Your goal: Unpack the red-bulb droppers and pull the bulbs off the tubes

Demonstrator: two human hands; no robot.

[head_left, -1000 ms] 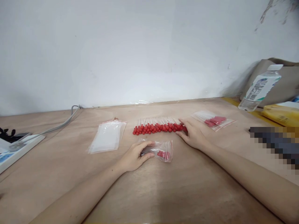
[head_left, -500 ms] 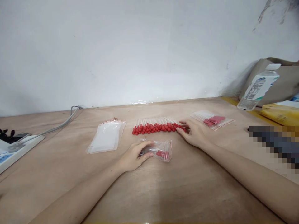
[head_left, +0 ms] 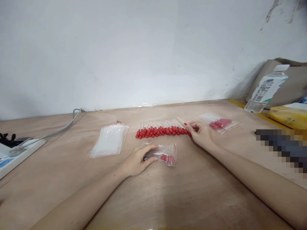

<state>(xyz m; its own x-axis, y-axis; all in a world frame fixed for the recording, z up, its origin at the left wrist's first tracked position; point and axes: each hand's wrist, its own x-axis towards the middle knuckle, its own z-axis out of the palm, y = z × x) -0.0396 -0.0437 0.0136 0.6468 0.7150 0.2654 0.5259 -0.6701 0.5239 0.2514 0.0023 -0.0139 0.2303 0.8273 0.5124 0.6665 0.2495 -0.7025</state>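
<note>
A row of thin whitish sticks with rounded red ends (head_left: 158, 130) lies on the wooden tabletop, tips toward the wall. At its right end my right hand (head_left: 200, 132) pinches one such stick (head_left: 181, 121) between thumb and fingers, its pale pointed tip lifted and angled to the far left. In front of the row, my left hand (head_left: 139, 160) grips a clear zip bag (head_left: 171, 150) by its left part, fingers above and thumb below. Several red ends show inside that bag, near its red-striped mouth, which faces right. What the left palm covers is hidden.
Flat clear bags (head_left: 110, 140) lie stacked on the left. Filled bags with red-ended sticks (head_left: 220, 123) lie at right. A plastic bottle (head_left: 266, 91), a grey bag (head_left: 290, 83) and a yellow packet (head_left: 287, 116) stand far right. A cable (head_left: 64, 127) and a white power strip (head_left: 24, 155) are left.
My right hand has closed on a red-ended stick and raised its tip from the row, shifting slightly right. My left hand and its bag stay in place.
</note>
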